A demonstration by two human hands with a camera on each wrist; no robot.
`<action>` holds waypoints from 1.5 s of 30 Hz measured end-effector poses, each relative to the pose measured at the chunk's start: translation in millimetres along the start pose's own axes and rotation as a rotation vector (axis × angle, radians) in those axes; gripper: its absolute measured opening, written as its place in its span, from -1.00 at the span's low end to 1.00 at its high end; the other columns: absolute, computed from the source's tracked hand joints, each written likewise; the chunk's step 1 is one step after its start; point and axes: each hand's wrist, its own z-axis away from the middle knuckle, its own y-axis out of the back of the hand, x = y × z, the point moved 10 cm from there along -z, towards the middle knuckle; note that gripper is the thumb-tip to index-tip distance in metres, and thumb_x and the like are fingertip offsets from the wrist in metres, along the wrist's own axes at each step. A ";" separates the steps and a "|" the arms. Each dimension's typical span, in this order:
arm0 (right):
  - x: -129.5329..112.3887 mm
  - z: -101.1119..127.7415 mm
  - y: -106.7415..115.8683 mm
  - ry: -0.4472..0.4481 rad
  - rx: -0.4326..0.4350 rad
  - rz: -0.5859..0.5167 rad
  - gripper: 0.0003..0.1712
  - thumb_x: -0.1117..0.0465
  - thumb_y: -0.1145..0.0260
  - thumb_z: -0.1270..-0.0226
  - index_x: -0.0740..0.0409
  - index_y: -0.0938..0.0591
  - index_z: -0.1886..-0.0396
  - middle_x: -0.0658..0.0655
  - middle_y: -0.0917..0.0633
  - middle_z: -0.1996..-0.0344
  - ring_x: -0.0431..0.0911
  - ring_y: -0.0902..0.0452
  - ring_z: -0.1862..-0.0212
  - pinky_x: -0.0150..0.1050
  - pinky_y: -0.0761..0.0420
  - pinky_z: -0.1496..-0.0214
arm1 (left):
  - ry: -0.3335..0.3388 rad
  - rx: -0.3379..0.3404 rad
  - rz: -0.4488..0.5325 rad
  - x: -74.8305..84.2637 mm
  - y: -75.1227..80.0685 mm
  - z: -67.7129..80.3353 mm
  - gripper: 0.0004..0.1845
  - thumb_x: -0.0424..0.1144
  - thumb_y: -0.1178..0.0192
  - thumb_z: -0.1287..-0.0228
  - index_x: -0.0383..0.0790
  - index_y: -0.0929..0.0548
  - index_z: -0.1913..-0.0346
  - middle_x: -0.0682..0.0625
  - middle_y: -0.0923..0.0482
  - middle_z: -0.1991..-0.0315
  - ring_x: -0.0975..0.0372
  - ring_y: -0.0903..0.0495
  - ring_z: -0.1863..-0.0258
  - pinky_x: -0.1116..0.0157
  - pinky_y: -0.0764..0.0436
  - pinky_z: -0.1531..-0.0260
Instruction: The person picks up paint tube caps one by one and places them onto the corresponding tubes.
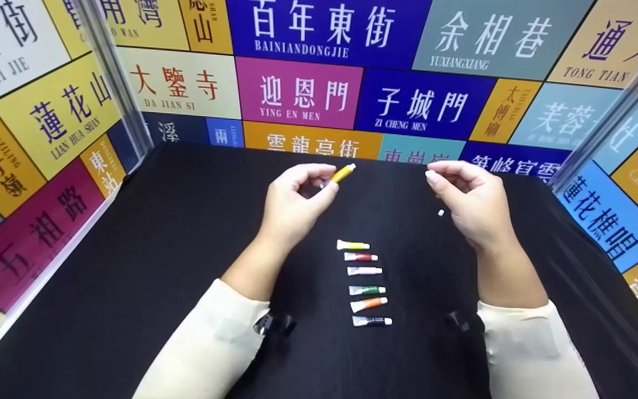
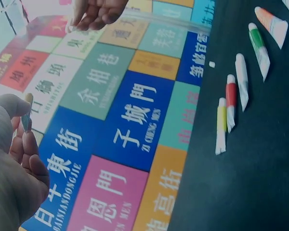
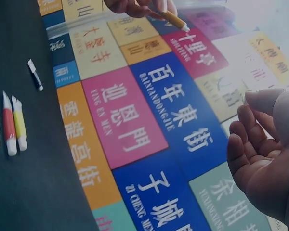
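Note:
My left hand (image 1: pixel 297 197) pinches a yellow-ochre paint tube (image 1: pixel 344 173) between thumb and fingers, its white tip pointing up and to the right. Across from it, my right hand (image 1: pixel 477 202) is raised, thumb and fingertip together on a tiny pale piece (image 3: pixel 244 98), which looks like a tube cap. The fingers mostly hide it. A small white cap (image 1: pixel 441 213) lies on the black cloth below the right hand. Nearer me is a column of paint tubes: yellow (image 1: pixel 355 245), red (image 1: pixel 361 257), white (image 1: pixel 365 271), green (image 1: pixel 368 290), orange (image 1: pixel 369 304) and dark (image 1: pixel 372 321).
Another dark tube (image 3: pixel 35 74) lies apart on the cloth, hidden behind the left hand in the head view. The black cloth (image 1: pixel 186 249) covers the table. Behind it stands a wall (image 1: pixel 302 91) of coloured signs, with clear panel edges (image 1: pixel 122 83) at the sides.

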 end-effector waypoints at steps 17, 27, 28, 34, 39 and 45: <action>-51.6 20.9 -3.8 0.136 -0.001 -0.186 -0.77 0.43 -0.48 -0.36 0.43 -0.78 0.02 0.09 -0.82 0.24 -0.12 -0.66 0.31 -0.42 -0.70 0.20 | -0.138 -0.056 0.059 48.9 -12.6 15.2 -0.74 -0.29 -0.51 -0.29 -0.18 -0.85 -0.03 0.00 -0.80 0.11 0.27 -0.70 0.12 0.15 -0.78 0.01; -71.7 31.3 -6.1 0.228 -0.023 -0.235 -0.77 0.51 -0.46 -0.33 0.52 -0.76 0.04 0.11 -0.81 0.22 -0.12 -0.70 0.28 -0.43 -0.73 0.16 | -0.184 -0.071 0.102 66.2 -15.3 21.3 -0.75 -0.31 -0.51 -0.29 -0.18 -0.85 -0.01 0.01 -0.81 0.11 0.27 -0.71 0.13 0.21 -0.79 0.03; -73.7 32.6 -6.5 0.240 -0.026 -0.234 -0.78 0.51 -0.45 -0.33 0.52 -0.76 0.05 0.11 -0.81 0.21 -0.12 -0.70 0.27 -0.43 -0.73 0.16 | -0.190 -0.073 0.106 68.2 -15.6 22.1 -0.75 -0.31 -0.51 -0.29 -0.19 -0.85 -0.01 0.01 -0.81 0.11 0.27 -0.71 0.13 0.20 -0.80 0.03; -85.2 39.3 -7.7 0.299 -0.050 -0.290 -0.78 0.58 -0.43 -0.30 0.58 -0.73 0.06 0.12 -0.82 0.20 -0.14 -0.72 0.25 -0.44 -0.73 0.13 | -0.215 -0.091 0.106 78.7 -18.1 27.0 -0.75 -0.31 -0.51 -0.29 -0.17 -0.85 -0.01 0.03 -0.81 0.11 0.26 -0.71 0.13 0.25 -0.78 0.09; -95.2 45.4 -7.5 0.341 -0.057 -0.299 -0.77 0.63 -0.42 -0.26 0.61 -0.72 0.07 0.14 -0.83 0.20 -0.12 -0.74 0.24 -0.43 -0.75 0.13 | -0.242 -0.115 0.124 88.1 -20.8 31.9 -0.75 -0.30 -0.52 -0.28 -0.16 -0.85 -0.01 0.02 -0.80 0.11 0.25 -0.70 0.11 0.27 -0.78 0.09; -107.6 53.3 -9.6 0.377 -0.067 -0.237 -0.77 0.63 -0.41 -0.26 0.60 -0.72 0.08 0.14 -0.83 0.19 -0.13 -0.74 0.24 -0.43 -0.76 0.12 | -0.286 -0.128 0.119 102.3 -21.6 37.9 -0.76 -0.29 -0.52 -0.29 -0.16 -0.85 0.00 0.03 -0.81 0.10 0.25 -0.71 0.11 0.28 -0.75 0.15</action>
